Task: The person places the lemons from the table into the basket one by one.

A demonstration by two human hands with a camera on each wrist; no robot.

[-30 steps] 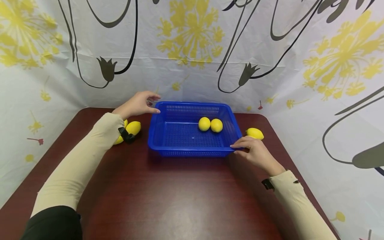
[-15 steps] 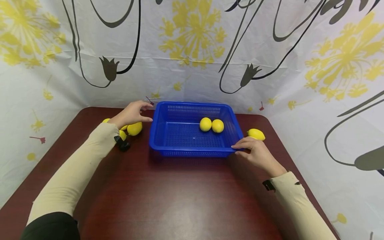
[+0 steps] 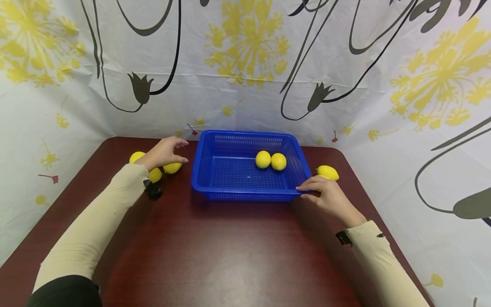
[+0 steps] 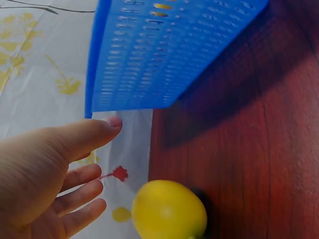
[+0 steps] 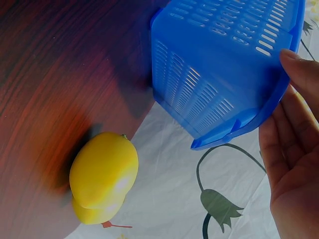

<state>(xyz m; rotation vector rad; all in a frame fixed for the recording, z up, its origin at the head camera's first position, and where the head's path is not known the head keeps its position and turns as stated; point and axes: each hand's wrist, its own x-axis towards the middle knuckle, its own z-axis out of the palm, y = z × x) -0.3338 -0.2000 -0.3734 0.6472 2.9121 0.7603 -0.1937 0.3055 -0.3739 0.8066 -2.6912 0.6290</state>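
The right hand [image 3: 327, 195] pinches the rim [image 3: 280, 192] of the blue basket [image 3: 234, 172] between the hands, best done gently, while the left hand [image 3: 163, 152], spread loosely and empty, needs clearance from the lemon [image 3: 173, 168] beside it.

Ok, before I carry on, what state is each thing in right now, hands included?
Basket: upright on the table, open-topped, two lemons inside
Lemons in the basket: side by side, toward its right end
Lemons at the left: on the table, partly hidden by the left arm and hand
Lemons at the right: on the table, one overlapping another
Left hand: empty, thumb and fingers apart
Right hand: gripping the basket's near right corner
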